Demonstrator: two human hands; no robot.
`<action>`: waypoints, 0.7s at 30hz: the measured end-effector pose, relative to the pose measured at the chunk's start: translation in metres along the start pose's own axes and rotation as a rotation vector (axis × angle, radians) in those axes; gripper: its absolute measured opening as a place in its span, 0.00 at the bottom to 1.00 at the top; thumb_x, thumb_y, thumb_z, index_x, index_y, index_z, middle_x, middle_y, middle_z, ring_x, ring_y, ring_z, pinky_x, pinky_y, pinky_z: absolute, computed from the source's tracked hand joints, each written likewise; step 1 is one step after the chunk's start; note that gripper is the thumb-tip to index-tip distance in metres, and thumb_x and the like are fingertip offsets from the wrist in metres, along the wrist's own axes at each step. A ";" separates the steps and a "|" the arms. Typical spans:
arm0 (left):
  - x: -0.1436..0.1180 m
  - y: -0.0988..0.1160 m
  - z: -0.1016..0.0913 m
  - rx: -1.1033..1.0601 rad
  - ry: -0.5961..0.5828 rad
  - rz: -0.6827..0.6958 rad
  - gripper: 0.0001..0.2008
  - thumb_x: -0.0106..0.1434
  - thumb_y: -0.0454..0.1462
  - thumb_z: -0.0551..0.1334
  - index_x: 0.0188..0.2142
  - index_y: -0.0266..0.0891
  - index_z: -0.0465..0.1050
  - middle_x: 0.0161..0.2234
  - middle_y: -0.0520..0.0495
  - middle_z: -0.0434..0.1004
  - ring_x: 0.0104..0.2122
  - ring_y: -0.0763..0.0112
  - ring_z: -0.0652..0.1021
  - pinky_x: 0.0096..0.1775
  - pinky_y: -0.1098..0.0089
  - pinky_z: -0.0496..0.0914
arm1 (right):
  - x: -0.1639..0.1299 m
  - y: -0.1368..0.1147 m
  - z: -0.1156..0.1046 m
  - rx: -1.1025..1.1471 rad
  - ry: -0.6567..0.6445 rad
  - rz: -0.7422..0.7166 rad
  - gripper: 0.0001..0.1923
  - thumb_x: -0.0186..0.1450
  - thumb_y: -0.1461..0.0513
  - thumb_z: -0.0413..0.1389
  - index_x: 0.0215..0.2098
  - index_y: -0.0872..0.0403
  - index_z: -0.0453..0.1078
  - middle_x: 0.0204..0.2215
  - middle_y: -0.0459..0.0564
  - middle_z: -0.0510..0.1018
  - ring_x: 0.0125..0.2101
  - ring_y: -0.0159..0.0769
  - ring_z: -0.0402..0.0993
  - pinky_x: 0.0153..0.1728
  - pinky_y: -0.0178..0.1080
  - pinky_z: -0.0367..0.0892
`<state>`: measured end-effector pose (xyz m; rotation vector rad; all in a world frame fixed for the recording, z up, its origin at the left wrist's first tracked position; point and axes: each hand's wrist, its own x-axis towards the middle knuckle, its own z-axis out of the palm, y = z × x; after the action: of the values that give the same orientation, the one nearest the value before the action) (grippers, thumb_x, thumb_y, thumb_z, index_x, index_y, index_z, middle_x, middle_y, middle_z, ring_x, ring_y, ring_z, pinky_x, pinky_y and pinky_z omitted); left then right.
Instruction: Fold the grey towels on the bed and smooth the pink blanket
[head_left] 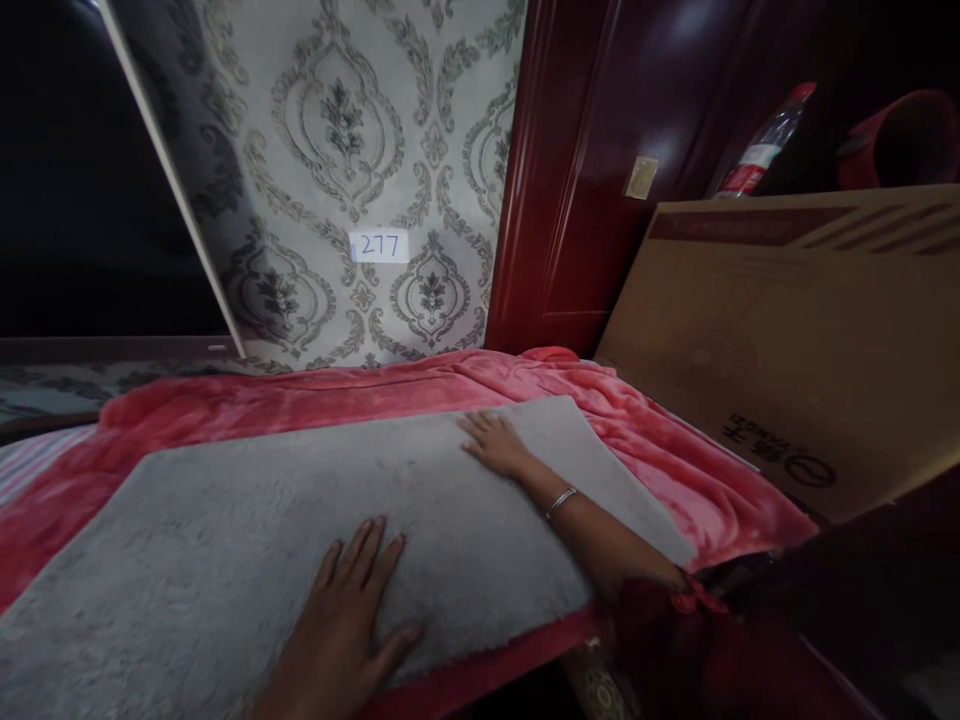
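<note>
A large flat grey mat (450,540), its surface slightly mottled, lies spread over a pink plush blanket (645,440). My left hand (345,610) rests palm down near the mat's front middle, fingers stretched and thumb apart. Farther back, toward the mat's far edge, my right hand (493,442) lies flat on it with fingers spread. The right wrist wears a silver bangle (561,502), and a dark red sleeve (675,640) covers the upper forearm. Neither hand grips anything.
Patterned wallpaper with a paper label reading 277 (380,246) rises behind. A large dark screen (105,190) stands at left. At right are a dark red panelled door (570,170), a big cardboard box (795,340) and a red-capped plastic bottle (765,145). Striped cloth (37,460) shows at left.
</note>
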<state>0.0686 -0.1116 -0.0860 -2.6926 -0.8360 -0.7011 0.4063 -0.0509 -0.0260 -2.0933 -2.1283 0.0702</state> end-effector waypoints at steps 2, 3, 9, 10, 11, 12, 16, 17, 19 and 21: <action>0.000 0.000 0.001 -0.024 -0.005 -0.016 0.42 0.64 0.56 0.59 0.72 0.48 0.47 0.70 0.41 0.53 0.65 0.50 0.65 0.64 0.48 0.60 | 0.000 0.035 -0.004 -0.022 0.010 0.157 0.30 0.75 0.50 0.40 0.72 0.49 0.51 0.72 0.52 0.49 0.70 0.47 0.45 0.67 0.56 0.44; -0.001 0.000 0.001 -0.038 -0.012 -0.022 0.41 0.64 0.56 0.59 0.72 0.49 0.47 0.70 0.41 0.53 0.65 0.50 0.65 0.64 0.48 0.60 | -0.002 0.050 -0.005 -0.035 0.018 0.234 0.30 0.75 0.50 0.39 0.72 0.50 0.51 0.72 0.54 0.49 0.70 0.48 0.45 0.66 0.58 0.44; -0.001 0.001 0.002 -0.084 -0.032 -0.041 0.41 0.64 0.55 0.59 0.71 0.50 0.47 0.71 0.41 0.52 0.65 0.48 0.64 0.63 0.45 0.61 | -0.012 0.089 0.004 -0.092 0.072 0.462 0.30 0.75 0.50 0.36 0.73 0.48 0.49 0.73 0.50 0.46 0.71 0.45 0.42 0.67 0.55 0.43; -0.001 0.002 0.001 -0.090 -0.042 -0.047 0.41 0.64 0.55 0.59 0.71 0.49 0.48 0.71 0.40 0.52 0.65 0.48 0.64 0.64 0.44 0.60 | -0.012 0.089 0.006 -0.096 0.075 0.466 0.30 0.75 0.50 0.36 0.73 0.48 0.48 0.73 0.48 0.47 0.71 0.44 0.41 0.67 0.54 0.42; 0.000 0.002 0.000 -0.098 -0.059 -0.055 0.41 0.64 0.56 0.59 0.71 0.49 0.48 0.71 0.40 0.52 0.66 0.48 0.63 0.64 0.44 0.60 | -0.013 0.088 0.007 -0.099 0.076 0.467 0.30 0.75 0.50 0.36 0.73 0.47 0.48 0.73 0.47 0.47 0.71 0.44 0.41 0.67 0.54 0.42; 0.000 0.003 -0.002 -0.108 -0.078 -0.065 0.40 0.64 0.56 0.59 0.71 0.49 0.49 0.71 0.40 0.51 0.66 0.48 0.63 0.64 0.44 0.59 | -0.013 0.087 0.008 -0.101 0.076 0.468 0.30 0.75 0.50 0.36 0.73 0.47 0.48 0.73 0.47 0.47 0.71 0.44 0.41 0.67 0.54 0.42; 0.003 0.010 -0.013 -0.151 -0.174 -0.107 0.38 0.65 0.57 0.57 0.70 0.45 0.54 0.70 0.36 0.52 0.68 0.48 0.60 0.64 0.43 0.59 | -0.016 0.086 0.005 -0.096 0.054 0.470 0.30 0.75 0.51 0.36 0.73 0.48 0.48 0.73 0.50 0.47 0.71 0.45 0.42 0.67 0.55 0.42; 0.005 0.012 -0.017 -0.162 -0.196 -0.117 0.38 0.66 0.57 0.56 0.69 0.45 0.55 0.70 0.36 0.52 0.68 0.49 0.59 0.65 0.43 0.58 | -0.016 0.085 0.003 -0.093 0.046 0.473 0.30 0.75 0.51 0.36 0.73 0.48 0.49 0.73 0.51 0.47 0.71 0.46 0.42 0.67 0.56 0.43; 0.007 0.015 -0.024 -0.190 -0.228 -0.127 0.37 0.66 0.57 0.55 0.69 0.43 0.56 0.70 0.36 0.52 0.68 0.50 0.58 0.65 0.43 0.57 | -0.014 0.079 0.000 -0.084 0.038 0.483 0.30 0.75 0.52 0.35 0.72 0.50 0.51 0.72 0.55 0.49 0.70 0.49 0.45 0.64 0.60 0.48; 0.008 0.016 -0.032 -0.224 -0.243 -0.122 0.36 0.67 0.56 0.55 0.68 0.43 0.57 0.70 0.36 0.53 0.68 0.51 0.59 0.66 0.44 0.57 | -0.011 0.063 -0.002 -0.075 0.048 0.483 0.31 0.75 0.53 0.33 0.71 0.53 0.53 0.71 0.60 0.51 0.69 0.53 0.48 0.62 0.62 0.53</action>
<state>0.0719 -0.1323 -0.0562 -2.9923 -1.0444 -0.5259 0.4691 -0.0609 -0.0339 -2.5755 -1.5773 -0.0044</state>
